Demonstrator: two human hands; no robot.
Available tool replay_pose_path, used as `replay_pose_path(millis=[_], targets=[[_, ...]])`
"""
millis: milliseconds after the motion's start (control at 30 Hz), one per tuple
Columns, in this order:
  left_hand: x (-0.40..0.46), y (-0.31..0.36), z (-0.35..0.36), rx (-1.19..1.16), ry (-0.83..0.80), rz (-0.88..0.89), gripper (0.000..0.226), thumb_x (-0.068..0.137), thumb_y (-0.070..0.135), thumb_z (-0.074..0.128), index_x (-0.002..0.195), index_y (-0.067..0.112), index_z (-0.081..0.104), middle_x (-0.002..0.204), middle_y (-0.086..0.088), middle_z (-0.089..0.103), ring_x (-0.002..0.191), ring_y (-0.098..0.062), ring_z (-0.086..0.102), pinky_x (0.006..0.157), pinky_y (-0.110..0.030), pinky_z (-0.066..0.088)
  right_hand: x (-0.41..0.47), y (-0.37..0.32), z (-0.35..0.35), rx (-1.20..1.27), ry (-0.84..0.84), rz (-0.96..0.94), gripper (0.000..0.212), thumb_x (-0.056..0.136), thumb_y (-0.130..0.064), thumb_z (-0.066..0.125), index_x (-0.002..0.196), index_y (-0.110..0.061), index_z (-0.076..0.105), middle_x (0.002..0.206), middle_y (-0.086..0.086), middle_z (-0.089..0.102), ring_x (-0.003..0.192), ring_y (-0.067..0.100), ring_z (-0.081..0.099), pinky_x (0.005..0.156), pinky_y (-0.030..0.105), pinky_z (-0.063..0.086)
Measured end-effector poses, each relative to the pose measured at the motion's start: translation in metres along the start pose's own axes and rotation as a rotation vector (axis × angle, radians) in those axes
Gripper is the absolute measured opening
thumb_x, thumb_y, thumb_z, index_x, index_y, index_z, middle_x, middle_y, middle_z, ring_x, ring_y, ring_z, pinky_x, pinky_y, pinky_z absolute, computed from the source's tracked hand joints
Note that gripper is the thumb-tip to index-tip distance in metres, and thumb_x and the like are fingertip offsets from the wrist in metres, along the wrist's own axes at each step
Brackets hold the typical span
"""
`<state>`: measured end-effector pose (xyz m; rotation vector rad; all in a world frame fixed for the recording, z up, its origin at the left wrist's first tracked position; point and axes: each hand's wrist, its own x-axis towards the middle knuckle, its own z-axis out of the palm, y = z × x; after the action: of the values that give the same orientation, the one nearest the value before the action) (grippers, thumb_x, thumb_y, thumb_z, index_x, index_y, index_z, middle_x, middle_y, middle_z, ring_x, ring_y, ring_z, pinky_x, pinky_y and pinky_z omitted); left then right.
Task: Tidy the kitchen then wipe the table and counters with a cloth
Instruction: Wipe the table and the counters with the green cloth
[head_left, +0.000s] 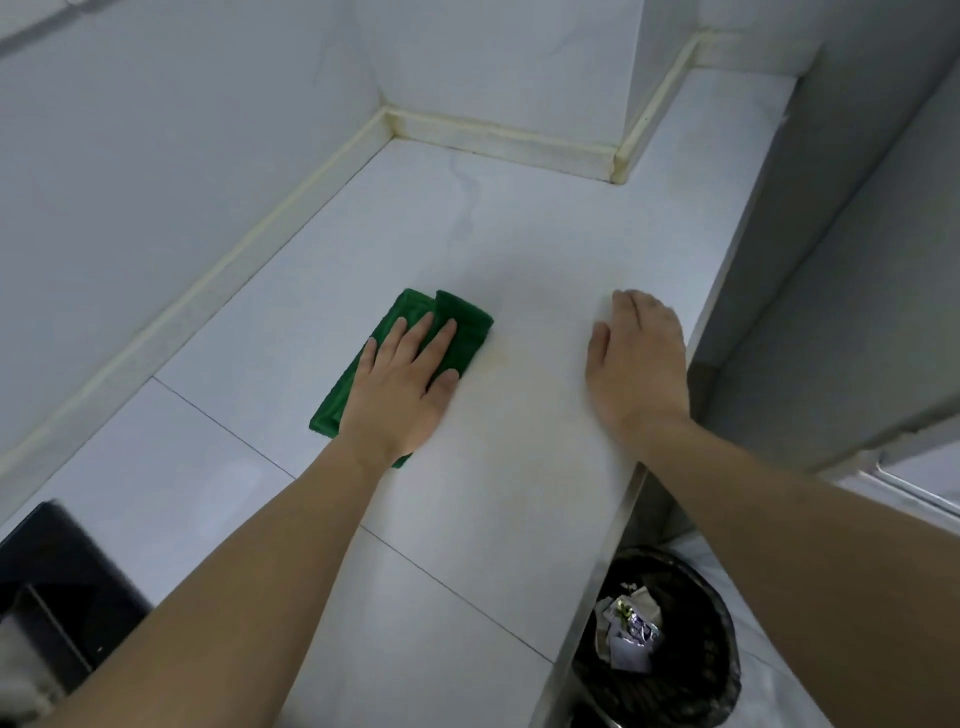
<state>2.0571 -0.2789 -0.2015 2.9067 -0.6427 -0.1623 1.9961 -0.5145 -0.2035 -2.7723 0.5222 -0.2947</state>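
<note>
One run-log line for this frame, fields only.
phase: wiping counter | left hand: flat on green cloth | right hand: flat on counter | bin: below counter edge

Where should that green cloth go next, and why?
Probably slide it right: the left hand presses the green cloth flat on the counter, and a faint yellowish stain lies just beside it, toward the resting right hand.
</note>
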Motion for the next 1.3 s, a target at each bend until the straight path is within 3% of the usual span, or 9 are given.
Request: replay_pose_path(millis=[200,300,667,1000,1300], targets=[[-0.053,-0.016,0.004,0.016,0.008,-0.022,0.061,0.094,0.053,0.016,0.153,0.040,0.008,0.161,0.012,0.004,0.149,-0.013,-0.005,0.121,-0.038,-0.004,-0.015,-0.005,0.008,-0.059,-0.003,0.061,0.046,0.102,-0.025,0.024,0.134,0.003,0.042,0.131,0.018,0.049,0.124,0.031,0.043,0.112,0.040,0.031],[-0.061,-0.017,0.005,0.008,0.016,-0.032,0.056,0.099,0.050,0.023,0.153,0.041,0.008,0.162,0.011,0.005,0.149,-0.013,-0.005,0.121,-0.040,-0.004,-0.017,-0.006,0.006,-0.085,0.007,0.073,0.044,0.101,-0.026,0.024,0.126,0.003,0.046,0.121,0.019,0.052,0.115,0.033,0.048,0.106,0.042,0.036],[-0.074,0.012,0.010,0.066,-0.023,-0.075,0.058,0.100,0.048,0.019,0.152,0.039,-0.004,0.162,0.008,-0.006,0.148,-0.017,-0.013,0.119,-0.044,-0.009,-0.017,-0.008,0.008,-0.091,-0.020,0.074,0.048,0.102,-0.027,0.026,0.135,0.006,0.039,0.132,0.021,0.046,0.124,0.035,0.041,0.112,0.042,0.028],[-0.049,0.022,0.006,0.084,-0.061,-0.077,0.058,0.100,0.049,0.016,0.152,0.040,-0.009,0.162,0.007,-0.008,0.148,-0.019,-0.016,0.119,-0.047,-0.011,0.007,0.005,0.002,0.176,0.089,0.143,0.046,0.101,-0.022,0.031,0.140,0.002,0.039,0.142,0.017,0.043,0.133,0.029,0.036,0.116,0.036,0.025],[0.026,0.046,0.007,0.093,-0.036,-0.058,0.058,0.100,0.047,0.017,0.152,0.038,-0.009,0.162,0.007,-0.008,0.148,-0.019,-0.015,0.119,-0.049,-0.008,0.101,0.056,-0.020,-0.135,0.052,0.011,0.046,0.101,-0.023,0.033,0.136,0.005,0.041,0.136,0.023,0.045,0.128,0.037,0.039,0.113,0.046,0.026]])
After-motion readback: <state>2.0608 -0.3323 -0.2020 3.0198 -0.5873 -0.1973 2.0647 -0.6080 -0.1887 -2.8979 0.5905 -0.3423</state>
